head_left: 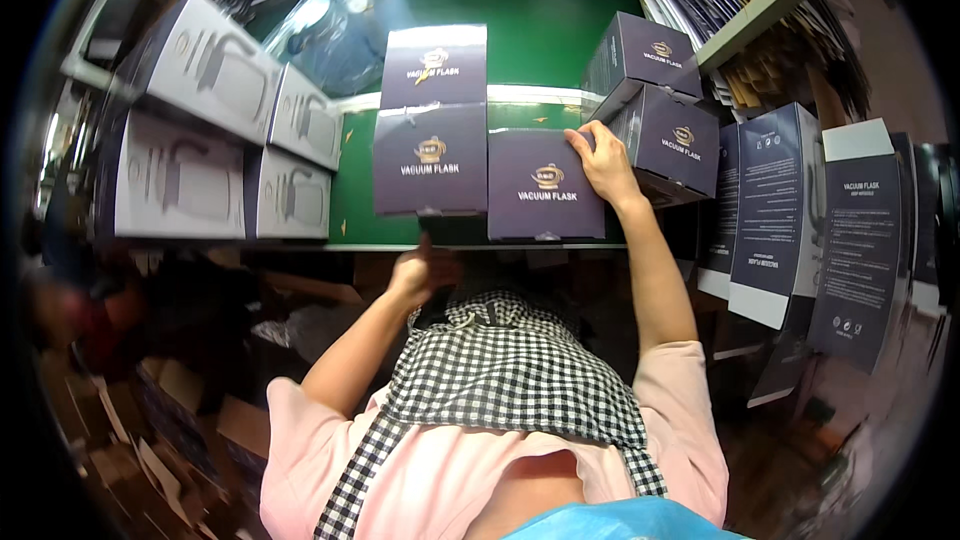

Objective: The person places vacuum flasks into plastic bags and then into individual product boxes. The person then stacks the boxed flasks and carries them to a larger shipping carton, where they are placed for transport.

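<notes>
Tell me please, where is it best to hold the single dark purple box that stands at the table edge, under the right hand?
Probably by its two side walls near the top. The dark purple box stands upright at the edge of the green table, so come from above. The right hand already rests on its upper right corner. The stacked box seems to touch its left side, so first slide it a little right.

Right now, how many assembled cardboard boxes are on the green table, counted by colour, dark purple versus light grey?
Dark purple cardboard boxes: 5, one under the right hand
Light grey cardboard boxes: 4, stacked at the left of the green table
Total: 9
The left hand is below the table edge, holding no box.
</notes>
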Demonstrator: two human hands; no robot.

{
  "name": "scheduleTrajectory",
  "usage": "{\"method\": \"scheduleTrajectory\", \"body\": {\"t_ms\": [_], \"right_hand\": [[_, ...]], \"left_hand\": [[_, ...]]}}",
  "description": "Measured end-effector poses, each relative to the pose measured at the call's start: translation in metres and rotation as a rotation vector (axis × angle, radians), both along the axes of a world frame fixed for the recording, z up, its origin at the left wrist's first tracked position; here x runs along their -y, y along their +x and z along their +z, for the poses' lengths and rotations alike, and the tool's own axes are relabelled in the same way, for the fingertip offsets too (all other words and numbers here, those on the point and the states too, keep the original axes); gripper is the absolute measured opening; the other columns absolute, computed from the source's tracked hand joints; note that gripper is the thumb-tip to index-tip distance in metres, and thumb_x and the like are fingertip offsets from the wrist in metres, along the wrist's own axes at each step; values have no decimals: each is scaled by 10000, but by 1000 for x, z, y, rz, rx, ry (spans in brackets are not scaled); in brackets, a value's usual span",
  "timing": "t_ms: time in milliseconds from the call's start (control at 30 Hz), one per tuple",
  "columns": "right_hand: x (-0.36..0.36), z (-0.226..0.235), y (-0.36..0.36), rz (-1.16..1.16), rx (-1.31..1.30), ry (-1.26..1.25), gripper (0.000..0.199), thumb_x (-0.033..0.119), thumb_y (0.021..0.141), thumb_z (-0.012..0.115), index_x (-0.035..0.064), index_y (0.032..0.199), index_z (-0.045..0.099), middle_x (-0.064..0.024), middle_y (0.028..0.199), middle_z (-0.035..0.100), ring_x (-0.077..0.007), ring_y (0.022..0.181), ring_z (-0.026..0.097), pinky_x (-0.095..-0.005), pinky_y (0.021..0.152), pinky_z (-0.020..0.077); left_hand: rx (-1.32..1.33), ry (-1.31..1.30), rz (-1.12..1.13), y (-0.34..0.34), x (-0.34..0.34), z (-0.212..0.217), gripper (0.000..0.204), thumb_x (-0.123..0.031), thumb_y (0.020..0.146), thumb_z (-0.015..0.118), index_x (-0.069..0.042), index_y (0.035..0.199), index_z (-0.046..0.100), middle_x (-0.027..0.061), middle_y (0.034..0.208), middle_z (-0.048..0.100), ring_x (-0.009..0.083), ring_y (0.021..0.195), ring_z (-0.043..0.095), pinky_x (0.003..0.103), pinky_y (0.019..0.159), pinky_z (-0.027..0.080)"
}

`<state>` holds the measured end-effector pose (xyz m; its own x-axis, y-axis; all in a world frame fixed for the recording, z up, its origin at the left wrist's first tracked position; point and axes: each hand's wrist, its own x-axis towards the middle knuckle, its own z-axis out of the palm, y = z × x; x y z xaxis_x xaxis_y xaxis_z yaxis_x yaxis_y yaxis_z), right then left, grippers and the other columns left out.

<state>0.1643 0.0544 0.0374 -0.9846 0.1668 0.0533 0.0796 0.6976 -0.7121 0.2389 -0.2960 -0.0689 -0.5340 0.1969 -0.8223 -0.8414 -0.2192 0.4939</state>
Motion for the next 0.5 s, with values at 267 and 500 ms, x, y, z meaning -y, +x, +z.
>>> {"method": "scheduleTrajectory", "body": {"t_ms": [267, 500], "right_hand": [[8, 37, 119, -54, -209, -17, 224, 207, 982, 583, -11, 1003, 536, -192, 959, 553, -366, 925, 551, -440, 837, 439], [75, 65, 182, 312, -44, -113, 231, 182, 959, 610, -11, 1058, 532, -185, 992, 532, -357, 943, 514, -447, 829, 429]], "left_hand": [[-141, 627, 269, 88, -138, 79, 750, -670, 984, 202, -132, 1490, 330, 168, 1455, 416, 390, 1319, 413, 623, 1042, 384], [-111, 383, 338, 177, -56, 126, 790, -715, 951, 214, -158, 1487, 374, 133, 1455, 462, 343, 1308, 463, 578, 1056, 380]]}}
